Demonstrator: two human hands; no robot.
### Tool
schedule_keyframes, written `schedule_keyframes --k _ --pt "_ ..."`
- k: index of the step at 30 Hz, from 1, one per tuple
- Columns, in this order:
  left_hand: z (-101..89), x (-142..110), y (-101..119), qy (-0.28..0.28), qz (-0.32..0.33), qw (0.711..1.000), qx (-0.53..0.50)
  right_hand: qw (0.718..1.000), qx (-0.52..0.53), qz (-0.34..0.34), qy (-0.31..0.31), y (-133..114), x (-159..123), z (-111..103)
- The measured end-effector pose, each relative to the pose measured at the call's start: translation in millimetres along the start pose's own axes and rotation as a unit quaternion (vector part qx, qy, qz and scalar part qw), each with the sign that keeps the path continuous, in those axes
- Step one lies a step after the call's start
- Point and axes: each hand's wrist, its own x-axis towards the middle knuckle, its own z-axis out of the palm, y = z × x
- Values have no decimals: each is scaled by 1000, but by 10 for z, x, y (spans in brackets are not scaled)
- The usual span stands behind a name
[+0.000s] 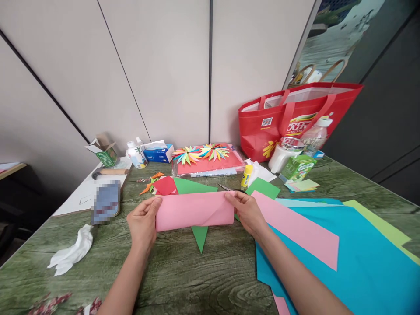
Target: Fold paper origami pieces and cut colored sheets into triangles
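Observation:
A pink sheet of paper [195, 210] is held up lengthwise above the table, with a slight curl along its lower edge. My left hand [144, 221] pinches its left end between thumb and fingers. At the upper right corner, my right hand [246, 211] grips the same sheet. Behind and below it lie green paper pieces [193, 185], one pointed tip showing under the lower edge, and a red paper piece [166, 185]. Scissors [225, 187] are partly hidden behind the pink sheet and my right hand. A long pink strip [298, 232] rests on blue paper [361, 245] under my right forearm.
A yellow glue stick [246, 176] stands at the back. Folded paper stars [214, 152] rest on a red packet [210, 165]. Further right are a red bag [262, 127], a bottle [315, 135] and a green box [298, 168]. Leftward lie a phone [106, 202] and crumpled tissue [72, 250].

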Motion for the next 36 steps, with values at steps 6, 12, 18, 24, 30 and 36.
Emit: schedule_keyframes --k 6,12,18,24,30,36 --pt "3 25 10 -9 -40 999 -32 999 -21 -38 29 23 9 -3" --pt "-31 65 -2 -48 -98 993 -49 999 -19 -25 31 16 0 -5" --pt "-55 85 5 -64 -121 990 -44 999 -26 -27 28 -26 -18 -6" --pt "-68 105 14 -76 -155 984 -37 999 -30 -26 33 -59 -37 26" --pt "-68 112 -2 -74 -153 985 -34 999 -19 -16 28 -61 -32 19" --pt "-72 101 -2 -76 -155 984 -36 999 8 26 19 -85 -40 8"
